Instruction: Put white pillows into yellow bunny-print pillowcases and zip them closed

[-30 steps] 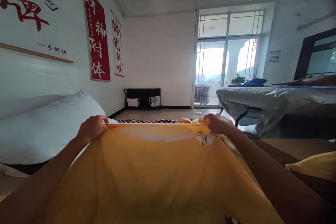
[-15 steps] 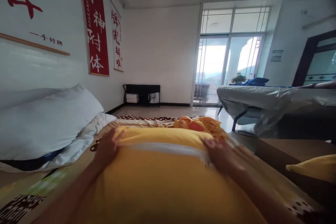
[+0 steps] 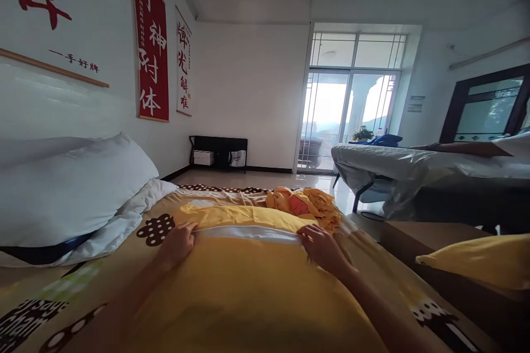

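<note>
While both hands rest on the yellow cloth [image 3: 248, 281], the person looks out low along a patterned bedsheet [image 3: 62, 292]. The left hand [image 3: 177, 242] lies palm-down at the cloth's near-left corner, fingers spread flat and closed on nothing. The right hand [image 3: 321, 245] presses the opposite end of the white hem band [image 3: 248, 233] (the pale strip running between the two hands), fingers likewise flat; whether any fingertip pinches the edge cannot be told. The cloth lies spread over the bed in front of the person, its far edge just short of a crumpled yellow heap [image 3: 304, 204]. A white pillow [image 3: 70, 193] sits to the left against the wall, and a yellow cushion [image 3: 476, 259] lies to the right.

The likely trouble is a crooked lie: with flat palms and no grip, uneven pressure could drag one corner and bunch the hem. Sliding forward might also push the edge into the crumpled heap and snag it.
</note>
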Motion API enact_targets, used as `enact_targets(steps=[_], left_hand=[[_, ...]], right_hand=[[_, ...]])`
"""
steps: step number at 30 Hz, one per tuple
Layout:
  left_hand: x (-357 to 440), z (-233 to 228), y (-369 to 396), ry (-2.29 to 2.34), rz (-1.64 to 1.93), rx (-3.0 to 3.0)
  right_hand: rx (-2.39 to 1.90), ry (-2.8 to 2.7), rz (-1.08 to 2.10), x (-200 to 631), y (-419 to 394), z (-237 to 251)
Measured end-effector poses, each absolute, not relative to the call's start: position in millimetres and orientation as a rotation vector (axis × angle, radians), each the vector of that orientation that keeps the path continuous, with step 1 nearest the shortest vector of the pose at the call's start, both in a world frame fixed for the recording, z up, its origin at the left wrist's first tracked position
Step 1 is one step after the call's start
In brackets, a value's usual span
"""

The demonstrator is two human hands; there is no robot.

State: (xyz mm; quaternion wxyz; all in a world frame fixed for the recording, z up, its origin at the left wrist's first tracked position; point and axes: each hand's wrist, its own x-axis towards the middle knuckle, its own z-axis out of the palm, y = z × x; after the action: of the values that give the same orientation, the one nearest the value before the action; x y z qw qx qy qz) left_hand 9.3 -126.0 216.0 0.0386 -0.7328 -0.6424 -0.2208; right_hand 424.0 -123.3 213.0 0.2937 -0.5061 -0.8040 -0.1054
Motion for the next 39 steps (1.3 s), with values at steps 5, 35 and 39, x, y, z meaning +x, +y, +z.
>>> enact_targets(steps=[5, 35, 39], left_hand=[[44, 211, -156, -1.445, -0.951, -2.647], [121, 235, -93, -1.438, -0.463, -2.579], [124, 231, -91, -1.444, -0.440, -2.565]], right_hand=[[-1.017, -2.217, -0.177, 407, -159, 201], [-1.476, -2.458, -0.257, 371, -136, 221], [-1.549, -2.574, -0.263, 373, -134, 234]])
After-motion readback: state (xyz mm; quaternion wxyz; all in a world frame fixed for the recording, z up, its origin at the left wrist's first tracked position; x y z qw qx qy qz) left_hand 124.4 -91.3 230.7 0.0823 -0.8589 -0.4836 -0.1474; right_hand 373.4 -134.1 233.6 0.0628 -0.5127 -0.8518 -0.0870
